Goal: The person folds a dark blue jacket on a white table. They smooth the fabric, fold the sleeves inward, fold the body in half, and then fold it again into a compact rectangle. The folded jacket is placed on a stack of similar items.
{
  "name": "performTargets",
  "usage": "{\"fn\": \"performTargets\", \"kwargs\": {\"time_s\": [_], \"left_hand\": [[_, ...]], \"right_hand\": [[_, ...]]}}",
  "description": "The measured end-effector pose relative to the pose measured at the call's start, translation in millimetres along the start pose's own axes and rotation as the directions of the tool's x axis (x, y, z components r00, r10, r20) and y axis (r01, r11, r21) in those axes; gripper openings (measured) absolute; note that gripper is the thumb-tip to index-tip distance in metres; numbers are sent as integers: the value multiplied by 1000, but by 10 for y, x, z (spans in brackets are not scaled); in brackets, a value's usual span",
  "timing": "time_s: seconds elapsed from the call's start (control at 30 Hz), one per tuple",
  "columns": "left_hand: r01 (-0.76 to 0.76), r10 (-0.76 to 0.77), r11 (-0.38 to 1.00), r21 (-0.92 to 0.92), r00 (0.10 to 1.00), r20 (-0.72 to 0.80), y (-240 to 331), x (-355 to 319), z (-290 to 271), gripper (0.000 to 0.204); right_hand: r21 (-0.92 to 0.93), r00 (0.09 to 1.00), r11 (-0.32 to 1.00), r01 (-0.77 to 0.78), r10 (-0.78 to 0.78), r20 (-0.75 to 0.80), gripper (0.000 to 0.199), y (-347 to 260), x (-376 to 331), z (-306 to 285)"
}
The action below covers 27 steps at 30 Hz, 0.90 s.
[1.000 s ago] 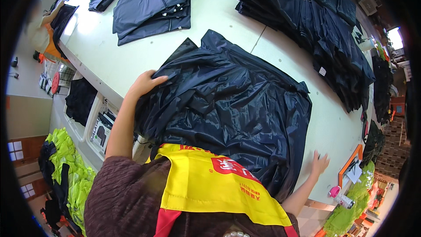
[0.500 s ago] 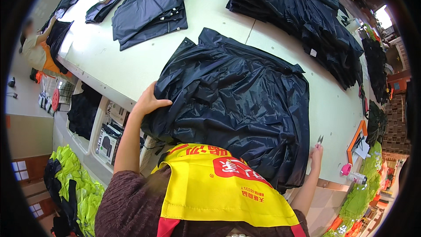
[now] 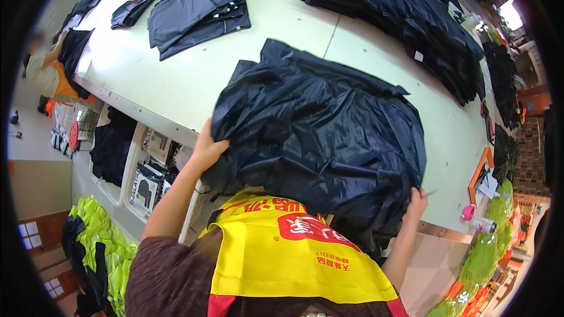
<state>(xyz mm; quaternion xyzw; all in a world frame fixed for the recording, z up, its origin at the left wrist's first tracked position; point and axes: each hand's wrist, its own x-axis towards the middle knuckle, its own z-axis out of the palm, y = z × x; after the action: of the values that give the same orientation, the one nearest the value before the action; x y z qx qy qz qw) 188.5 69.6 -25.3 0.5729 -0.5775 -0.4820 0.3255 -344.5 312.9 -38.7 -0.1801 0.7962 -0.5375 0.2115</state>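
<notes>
A dark, shiny garment of thin rainwear-like fabric [image 3: 317, 129] lies creased on the white table in front of me, its near part hanging over the edge by my yellow apron [image 3: 299, 264]. My left hand [image 3: 210, 148] is closed on its left edge, thumb on top. At the right edge, my right hand [image 3: 416, 204] pinches the fabric near the lower corner. Small metal snips [image 3: 432, 192] stick out of that same hand, tips pointing right and slightly blurred. Folds hide the garment's exact kind.
Folded dark garments [image 3: 200, 14] lie at the far left of the table [image 3: 282, 20], a larger pile [image 3: 399, 17] at the far right. Open bins [image 3: 134, 170] stand below the left edge. An orange frame [image 3: 479, 173] and pink tape roll [image 3: 467, 212] sit right. Another person [image 3: 47, 70] works far left.
My right hand, apart from the garment before with the snips showing, now grips its right edge. The garment's near edge has lifted and spread to the right. My left hand has taken a firmer hold.
</notes>
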Motion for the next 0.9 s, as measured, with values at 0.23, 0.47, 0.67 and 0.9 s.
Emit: {"fn": "performTargets", "kwargs": {"time_s": [0.23,0.47,0.67,0.9], "left_hand": [[-88,79,942,-324,996,-40,1608,-430,-400,60],[-716,724,672,189,580,-374,2747,344,-367,58],[-605,772,595,529,613,-168,1712,1775,58,93],[-513,547,808,291,836,-46,390,608,79,23]], "right_hand": [[443,984,880,171,-132,-118,37,-1108,12,-925],[-190,820,866,462,-499,-282,44,-2905,1623,-1418],[-840,715,439,320,-693,-90,54,-2666,1796,-654],[-93,765,884,458,-338,549,19,-1303,-681,1086]]}}
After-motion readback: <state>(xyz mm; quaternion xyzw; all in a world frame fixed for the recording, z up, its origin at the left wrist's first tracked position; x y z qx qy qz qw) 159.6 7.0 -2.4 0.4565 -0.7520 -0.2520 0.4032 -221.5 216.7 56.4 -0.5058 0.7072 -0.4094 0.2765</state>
